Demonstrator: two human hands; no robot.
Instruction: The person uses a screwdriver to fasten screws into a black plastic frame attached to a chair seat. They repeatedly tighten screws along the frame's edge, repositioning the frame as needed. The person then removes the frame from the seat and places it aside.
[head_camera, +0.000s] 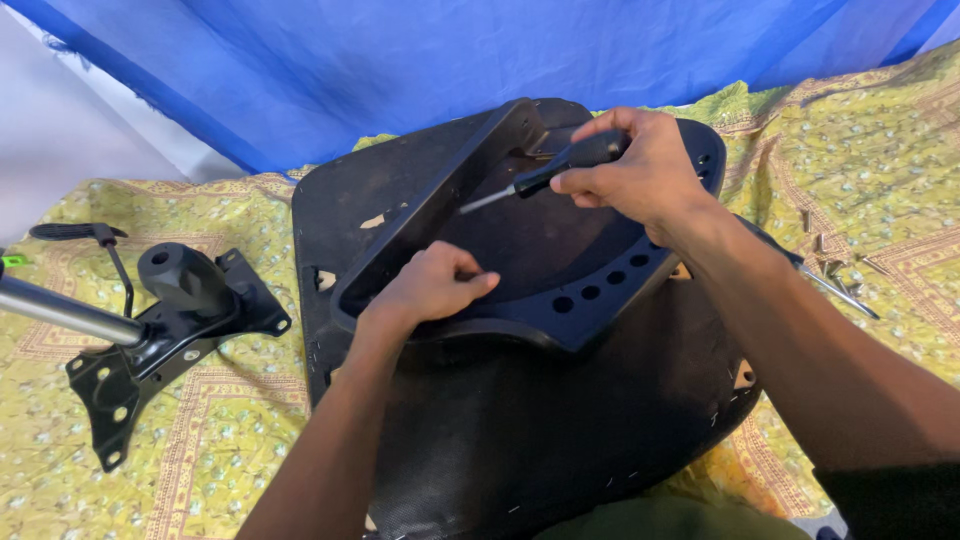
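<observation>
Right hand (640, 175), upper centre of frame: fingers closed around the black handle of a screwdriver (560, 166), shaft angled down-left into the black plastic frame (590, 300). Left hand (435, 285), centre: fingers curled shut, pressing the frame's near rim. Frame lies mid-frame on an upturned seat base (520, 440). Judged rigid, fairly light, smooth; best held by the rim. Chair mechanism (170, 320) lies left; loose screws (830, 262) right

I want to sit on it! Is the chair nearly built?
Not nearly. Done: the black armrest frame lies on the upturned seat. In hand: the right hand holds a screwdriver; the left hand steadies the frame. Left: loose screws and the tilt mechanism lie apart.
</observation>
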